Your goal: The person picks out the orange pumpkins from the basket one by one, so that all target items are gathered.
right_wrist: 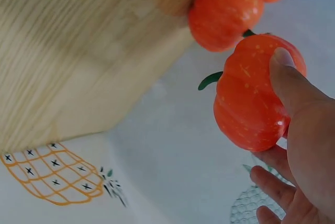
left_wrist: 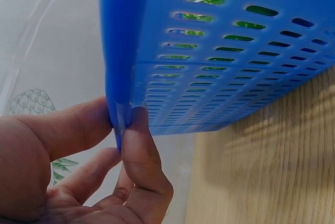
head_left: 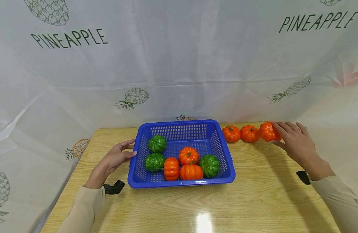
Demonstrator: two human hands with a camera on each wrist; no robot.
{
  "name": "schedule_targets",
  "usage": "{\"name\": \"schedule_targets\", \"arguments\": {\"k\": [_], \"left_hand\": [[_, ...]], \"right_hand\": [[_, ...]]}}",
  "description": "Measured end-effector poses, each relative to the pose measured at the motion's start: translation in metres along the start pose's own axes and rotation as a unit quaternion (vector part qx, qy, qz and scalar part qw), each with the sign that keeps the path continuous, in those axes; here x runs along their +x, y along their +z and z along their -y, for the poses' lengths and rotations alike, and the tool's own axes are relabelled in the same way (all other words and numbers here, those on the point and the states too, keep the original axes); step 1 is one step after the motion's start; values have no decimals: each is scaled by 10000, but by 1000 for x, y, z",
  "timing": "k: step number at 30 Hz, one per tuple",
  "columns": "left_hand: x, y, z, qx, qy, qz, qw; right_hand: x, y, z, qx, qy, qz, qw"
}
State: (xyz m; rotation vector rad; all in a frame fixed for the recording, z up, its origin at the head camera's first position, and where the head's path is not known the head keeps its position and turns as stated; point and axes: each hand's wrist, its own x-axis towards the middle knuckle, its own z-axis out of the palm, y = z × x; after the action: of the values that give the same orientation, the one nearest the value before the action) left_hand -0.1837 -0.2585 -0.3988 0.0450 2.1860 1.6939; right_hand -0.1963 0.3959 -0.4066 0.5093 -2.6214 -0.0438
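Blue slotted basket, open-topped, sits on the desk; ribbed, glossy orange pumpkin, green-stemmed, is held to its right

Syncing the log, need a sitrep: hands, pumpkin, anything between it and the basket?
Left hand pinches left rim of blue basket. Right hand holds rightmost orange pumpkin. Two more orange pumpkins between it and the basket.

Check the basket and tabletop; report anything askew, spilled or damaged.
I see no spill or damage. One thing looks askew: inside the blue basket, an orange pumpkin lies on its side, its stem pointing left.
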Motion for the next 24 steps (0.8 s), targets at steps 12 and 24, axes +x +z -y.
{"name": "schedule_targets", "arguments": {"k": [12,24], "left_hand": [[-1,0,-2,12,-45,-56,10000],[-1,1,-1,23,-73,-60,10000]], "right_hand": [[-2,19,-11,-170,366,355,9986],[0,35,-13,-392,618,770,9943]]}}
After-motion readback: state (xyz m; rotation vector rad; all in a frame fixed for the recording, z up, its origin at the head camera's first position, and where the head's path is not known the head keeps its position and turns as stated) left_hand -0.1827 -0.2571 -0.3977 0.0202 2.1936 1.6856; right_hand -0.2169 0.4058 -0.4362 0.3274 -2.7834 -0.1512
